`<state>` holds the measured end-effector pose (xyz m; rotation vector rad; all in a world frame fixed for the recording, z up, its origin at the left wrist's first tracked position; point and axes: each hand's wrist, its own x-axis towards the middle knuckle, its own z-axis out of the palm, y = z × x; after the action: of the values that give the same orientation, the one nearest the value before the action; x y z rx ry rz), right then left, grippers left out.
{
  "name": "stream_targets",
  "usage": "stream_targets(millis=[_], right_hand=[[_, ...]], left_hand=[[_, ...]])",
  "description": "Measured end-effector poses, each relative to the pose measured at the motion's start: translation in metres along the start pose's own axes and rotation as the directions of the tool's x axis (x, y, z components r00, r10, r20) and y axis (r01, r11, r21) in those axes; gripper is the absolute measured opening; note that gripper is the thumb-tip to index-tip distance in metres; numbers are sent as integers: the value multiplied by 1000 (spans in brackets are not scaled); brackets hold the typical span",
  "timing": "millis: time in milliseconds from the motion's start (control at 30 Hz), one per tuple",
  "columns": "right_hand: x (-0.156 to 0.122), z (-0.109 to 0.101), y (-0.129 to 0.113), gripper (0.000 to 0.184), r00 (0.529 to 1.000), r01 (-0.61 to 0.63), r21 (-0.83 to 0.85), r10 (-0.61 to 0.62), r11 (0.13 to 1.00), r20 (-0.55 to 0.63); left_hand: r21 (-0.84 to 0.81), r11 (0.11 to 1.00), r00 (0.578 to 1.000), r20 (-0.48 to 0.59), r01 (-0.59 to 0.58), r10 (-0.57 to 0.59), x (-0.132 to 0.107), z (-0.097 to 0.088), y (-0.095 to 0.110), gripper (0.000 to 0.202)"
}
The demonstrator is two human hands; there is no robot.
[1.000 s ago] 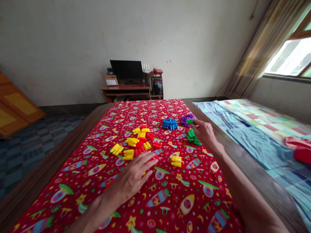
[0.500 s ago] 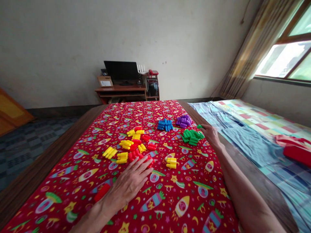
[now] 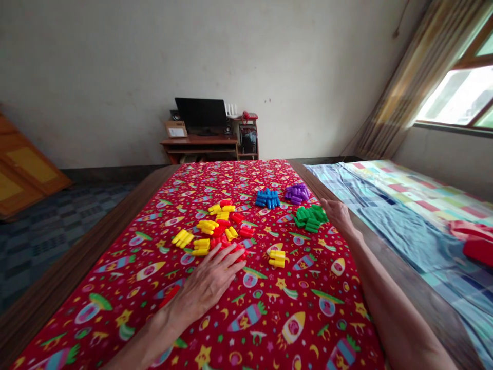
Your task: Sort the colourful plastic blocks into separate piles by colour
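Observation:
My left hand (image 3: 204,287) lies flat on the printed red cloth, its fingertips against a heap of red plastic interlocking pieces (image 3: 231,251). Another red piece (image 3: 169,296) sits beside its wrist. Yellow pieces (image 3: 201,245) lie to the left of the heap. My right hand (image 3: 338,215) rests near the table's right edge, just beside a green pile (image 3: 310,218), and shows nothing in its fingers. Farther back lie a blue pile (image 3: 267,198) and a purple pile (image 3: 296,193). A small yellow stack (image 3: 277,258) stands apart, right of centre.
The wooden table edge (image 3: 408,272) runs along my right, with a bed in a checked sheet (image 3: 408,226) beyond it. A red cloth (image 3: 475,241) lies on the bed. At the far wall stands a desk (image 3: 200,140) holding a monitor (image 3: 201,115).
The green piece at my right fingertips no longer shows there, and the green pile looks slightly fuller. My right hand has drawn back beside it. My left hand has barely moved.

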<state>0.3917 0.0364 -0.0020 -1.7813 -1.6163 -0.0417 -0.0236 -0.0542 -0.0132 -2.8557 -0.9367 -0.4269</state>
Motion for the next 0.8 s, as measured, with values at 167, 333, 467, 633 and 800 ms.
stream_targets(millis=[167,333,467,633,800], right_hand=[[0,-3,-24,66,995,97,-26,-97,995,2],[-8,-9,-62,59,963,264,5,-264,964,61],[-25,0,-97,43,920,368,89,-376,925,106],[-56,31,-131,28,743,586,279,-642,761,192],[-66,79,-161,21,599,718,236,-754,655,269]], left_hand=[[2,998,997,-45,69,-69,-7,5,-18,33],[-124,977,976,-110,173,-187,-10,7,-41,28],[-236,942,953,-130,238,-273,-11,9,-61,23],[-193,927,920,-168,321,-354,-19,15,-80,29],[-193,936,914,-231,294,-335,-17,13,-79,27]])
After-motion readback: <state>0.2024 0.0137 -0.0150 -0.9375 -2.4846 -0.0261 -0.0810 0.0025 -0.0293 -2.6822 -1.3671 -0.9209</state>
